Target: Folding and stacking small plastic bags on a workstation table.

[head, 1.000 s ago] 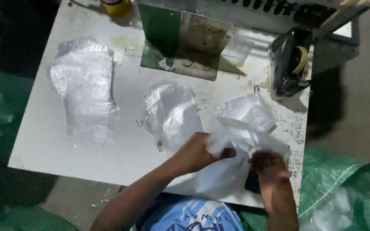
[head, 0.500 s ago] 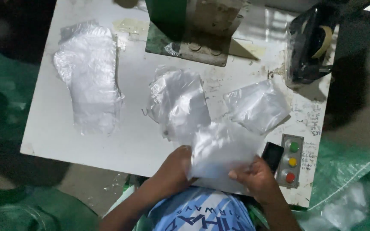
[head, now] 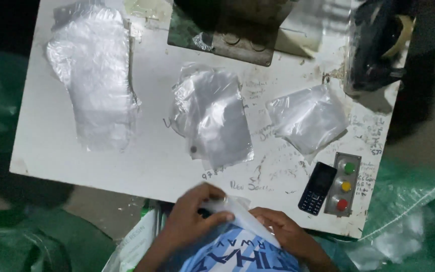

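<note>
Both hands work at the near edge of the white table (head: 152, 166), close to the person's body, over a blue printed cloth (head: 237, 254) that is going into a clear plastic bag (head: 240, 214). The left hand (head: 192, 216) has thumb and fingers pinched together on the bag's upper lip, lifting it; the right hand (head: 288, 234) lies against the cloth under the bag's far edge, and whether its fingers are closed on anything I cannot tell. To do this step well, I judge the mouth should be kept wide and taut, the cloth held flat and square, and slid in without bunching at the corners. The bag's long axis seems to run from upper left to lower right, with its open mouth facing down toward the person, though much of it is hidden. Three other piles of clear bags lie flat farther up the table, and a small dark phone (head: 317, 188) sits beside a panel of coloured buttons (head: 345, 185).
</note>
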